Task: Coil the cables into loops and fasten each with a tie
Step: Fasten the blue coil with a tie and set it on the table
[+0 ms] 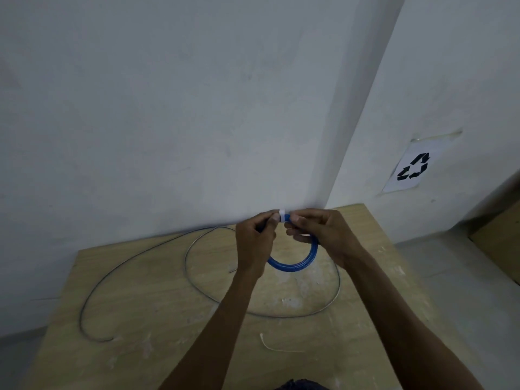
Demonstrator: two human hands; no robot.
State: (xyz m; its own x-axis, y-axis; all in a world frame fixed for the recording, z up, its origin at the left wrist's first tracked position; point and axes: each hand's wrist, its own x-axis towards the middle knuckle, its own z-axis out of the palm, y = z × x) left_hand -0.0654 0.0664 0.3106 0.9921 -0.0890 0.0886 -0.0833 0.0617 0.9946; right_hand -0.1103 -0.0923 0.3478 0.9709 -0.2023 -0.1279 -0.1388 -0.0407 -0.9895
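A blue cable coil (298,261) hangs in the air above the wooden table (157,319), held up at its top by both hands. A white tie (282,215) wraps the top of the coil between my fingertips. My left hand (254,240) pinches the coil and tie from the left. My right hand (318,232) pinches them from the right. A long grey cable (185,266) lies loose on the table in wide curves. A second white tie (270,346) lies on the table near the front.
A white wall stands just behind the table's far edge. A paper with a black recycling sign (413,167) is stuck to the wall at the right. A brown box (503,243) sits on the floor at the far right.
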